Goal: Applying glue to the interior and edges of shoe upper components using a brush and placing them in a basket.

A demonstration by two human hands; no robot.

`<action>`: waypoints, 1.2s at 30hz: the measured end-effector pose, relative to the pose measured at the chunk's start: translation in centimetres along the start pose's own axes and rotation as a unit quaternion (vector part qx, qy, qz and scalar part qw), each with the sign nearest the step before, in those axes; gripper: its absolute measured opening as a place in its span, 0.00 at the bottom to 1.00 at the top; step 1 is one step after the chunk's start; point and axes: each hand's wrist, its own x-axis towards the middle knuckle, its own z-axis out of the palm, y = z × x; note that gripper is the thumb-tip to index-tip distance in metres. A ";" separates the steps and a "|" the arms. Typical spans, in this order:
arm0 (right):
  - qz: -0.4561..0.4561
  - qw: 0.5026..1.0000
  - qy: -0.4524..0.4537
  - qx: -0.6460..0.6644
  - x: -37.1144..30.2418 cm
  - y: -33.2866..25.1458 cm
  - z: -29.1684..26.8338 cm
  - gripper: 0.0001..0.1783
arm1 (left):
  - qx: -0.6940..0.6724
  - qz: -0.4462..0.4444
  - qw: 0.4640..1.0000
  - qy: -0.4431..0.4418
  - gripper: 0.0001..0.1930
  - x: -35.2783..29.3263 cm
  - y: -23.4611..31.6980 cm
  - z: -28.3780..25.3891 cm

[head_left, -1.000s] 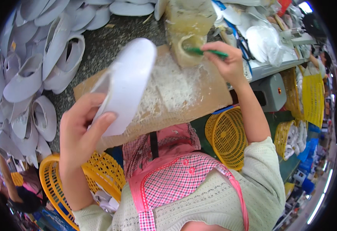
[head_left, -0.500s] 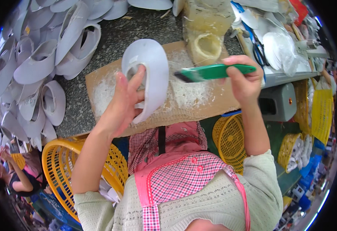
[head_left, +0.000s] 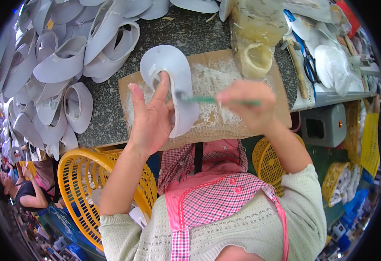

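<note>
My left hand point(head_left: 152, 118) holds a white shoe upper point(head_left: 168, 57) above the bench, some fingers inside its opening and the thumb apart. In my right hand point(head_left: 249, 104), closed around the handle, is a green-handled brush point(head_left: 202, 99). The brush is blurred by motion; its dark tip meets the edge of the upper around the opening. Below them lies a sheet of cardboard point(head_left: 277, 102) crusted with whitish dried residue. At its far right edge stands a yellowish, residue-coated container point(head_left: 260, 26) with a round opening toward me.
A heap of white shoe uppers point(head_left: 60, 65) covers the bench's left side. Scissors point(head_left: 310, 67) and plastic bags point(head_left: 332, 65) lie at the right. Yellow baskets point(head_left: 79, 182) stand below the bench edge, near a grey box point(head_left: 325, 126). Another person point(head_left: 29, 191) sits far left.
My right hand has brought the brush left and down, from beside the shoe upper onto its edge. The left hand still holds the upper. The whole view has shifted slightly.
</note>
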 end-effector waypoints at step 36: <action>-0.064 0.993 0.067 0.077 -4.4 0.6 0.3 0.09 | 0.163 0.071 0.981 0.082 0.50 1.1 -1.0 2.4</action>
